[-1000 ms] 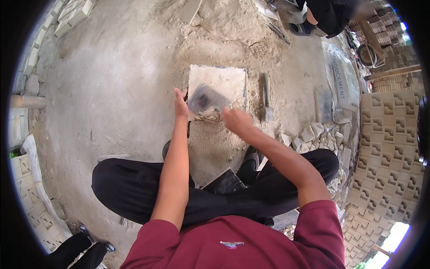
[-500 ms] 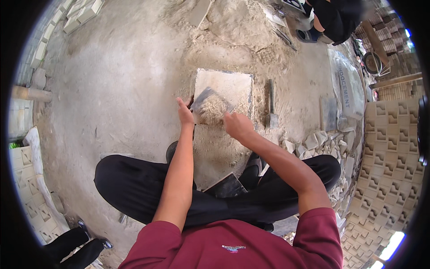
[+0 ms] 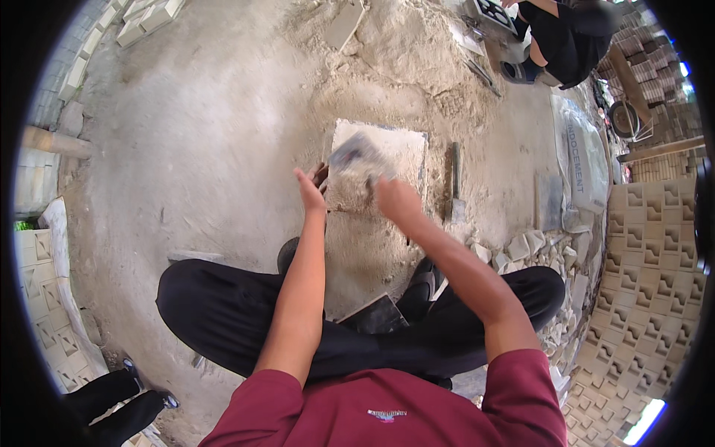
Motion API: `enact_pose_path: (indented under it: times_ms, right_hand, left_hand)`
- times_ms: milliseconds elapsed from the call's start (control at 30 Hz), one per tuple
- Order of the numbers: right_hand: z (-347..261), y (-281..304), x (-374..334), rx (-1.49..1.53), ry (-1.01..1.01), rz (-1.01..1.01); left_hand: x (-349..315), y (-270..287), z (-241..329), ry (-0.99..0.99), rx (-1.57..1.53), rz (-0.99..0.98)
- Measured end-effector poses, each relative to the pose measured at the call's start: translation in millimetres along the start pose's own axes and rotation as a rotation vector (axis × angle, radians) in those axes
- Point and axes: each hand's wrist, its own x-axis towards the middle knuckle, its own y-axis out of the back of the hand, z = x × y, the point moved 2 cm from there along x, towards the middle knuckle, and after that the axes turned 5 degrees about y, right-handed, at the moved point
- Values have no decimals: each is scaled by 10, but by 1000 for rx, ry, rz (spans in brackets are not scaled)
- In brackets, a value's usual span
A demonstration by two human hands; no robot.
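A square mould (image 3: 406,138) with a thin dark rim lies on the ground in front of me, its top covered in pale powder. Grainy beige mix (image 3: 348,188) is heaped over its near half. My right hand (image 3: 398,201) is closed round the handle of a flat-bladed trowel (image 3: 350,149); the grey blade, smeared by motion, is over the mould's left side. Beside the mould's left edge is my left hand (image 3: 311,188), thumb apart and fingers stretched along that edge. Whether those fingers press on the rim is hard to tell.
A hammer-like tool (image 3: 456,182) lies right of the mould. Farther right are a grey flat plate (image 3: 549,201), a plastic sack (image 3: 583,156) and broken rubble (image 3: 521,249). A dark square plate (image 3: 376,316) rests between my legs. Another person (image 3: 558,41) crouches at the far right.
The trowel has swung across the mould, its blade now nearer the far left corner, and less mix shows heaped at it. My left hand keeps to the mould's left edge. The view has shifted slightly.
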Motion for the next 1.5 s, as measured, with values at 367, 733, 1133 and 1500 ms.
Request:
enact_pose_path:
  times_ms: [367, 733, 1133, 1500]
  right_hand:
    - [81, 145, 576, -7, 68, 185]
    - [-529, -296, -301, 139, 17, 17]
    - [-192, 56, 646, 235, -159, 238]
    - [963, 289, 169, 218, -390, 303]
  left_hand:
    - [-121, -217, 366, 259, -16, -88]
    - [186, 52, 242, 18, 4, 114]
    - [187, -412, 371, -132, 346, 265]
    - [79, -582, 306, -2, 345, -250]
